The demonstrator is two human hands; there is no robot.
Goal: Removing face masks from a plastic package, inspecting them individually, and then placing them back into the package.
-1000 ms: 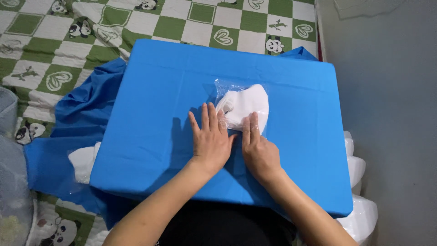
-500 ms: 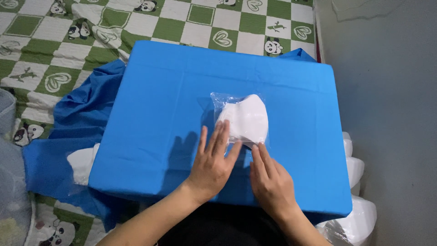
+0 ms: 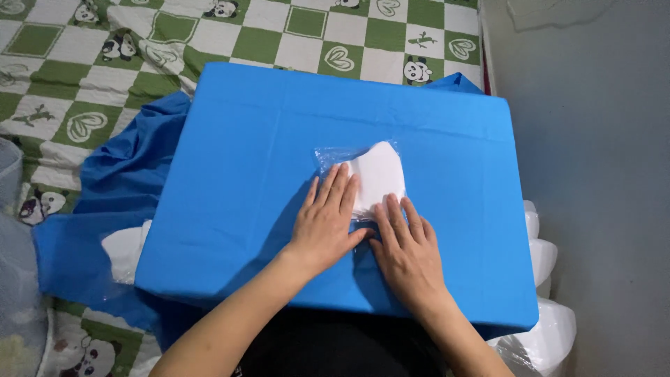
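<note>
Left hand (image 3: 326, 222) and right hand (image 3: 406, 249), fingers flat and extended, gripping nothing, press clear plastic bag of white folded pieces (image 3: 373, 176) onto blue cloth-covered board (image 3: 237, 160).

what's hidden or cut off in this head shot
- Near end of the white item in a clear bag: covered by the left hand and right hand.
- What lies under the blue cloth: hidden by it.
- White stacked pieces: partly behind the blue edge, partly cut off at the bottom.
- Forearms: cut off at the bottom.
</note>
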